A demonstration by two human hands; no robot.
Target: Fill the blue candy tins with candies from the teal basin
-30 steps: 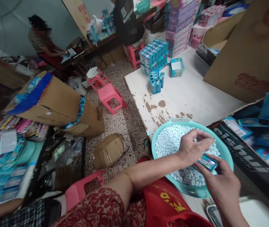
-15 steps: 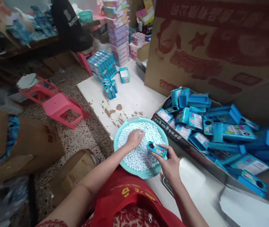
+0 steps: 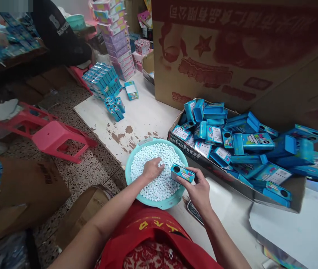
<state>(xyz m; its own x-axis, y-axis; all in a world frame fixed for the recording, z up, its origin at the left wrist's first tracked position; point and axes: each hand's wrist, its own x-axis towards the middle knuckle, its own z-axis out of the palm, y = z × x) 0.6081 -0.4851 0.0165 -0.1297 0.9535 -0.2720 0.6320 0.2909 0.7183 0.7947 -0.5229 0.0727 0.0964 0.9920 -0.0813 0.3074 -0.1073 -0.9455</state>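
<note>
L. hand (image 3: 152,170): fingers curled, tips down at small rounded white pellets (image 3: 157,192); can't tell if any pinched. R. hand (image 3: 199,183): thumb & fingers pinching glossy blue printed rectangular box (image 3: 185,174), one end only, round dark hole uppermost, over R. side of round turquoise basin (image 3: 129,168), prob. plastic. Risks (judged): pellets missing hole, cause: small opening; spill past rim, cause: box held near basin's edge; box slipping, cause: one-end grip; basin tipping if knocked, cause: sits at edge of worn white surface (image 3: 145,117). Farther R.: black-printed cardboard tray (image 3: 185,147), loose sim. blue boxes (image 3: 214,135). Vs. 1 s ago: L. hand was up over box, now apart, down at pellets; R. hand's hold kept; view swung R., more of tray in frame.
</note>
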